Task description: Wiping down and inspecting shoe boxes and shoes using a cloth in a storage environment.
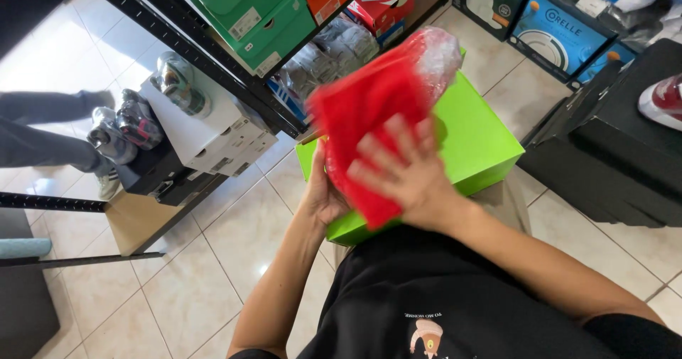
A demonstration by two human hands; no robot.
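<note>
In the middle of the frame the person presses a crumpled red cloth-like bag (369, 117) between both hands, holding it just above a bright lime-green cardboard shoebox (477, 140) that rests against their lap. The right hand (406, 171) lies flat over the front of the red bag with its fingers spread wide, a little blurred. The left hand (323, 188) cups the bag from behind and below, thumb up along its left edge, so the bag is gripped between palm and palm. At the bag's upper right end a bulge wrapped in clear crinkled plastic film (435, 53) pokes out. The person wears a black T-shirt (433, 295) that fills the bottom of the frame. In the upper left a black metal shelf rack (213, 57) carries green shoeboxes (259, 18), and below it a white shoebox (213, 135) bears a silvery sneaker (177, 82). At the far left edge another person's grey trouser leg (42, 128) crosses pale glossy floor tiles (213, 259). A stack of black boxes (618, 146) stands at the right.
</note>
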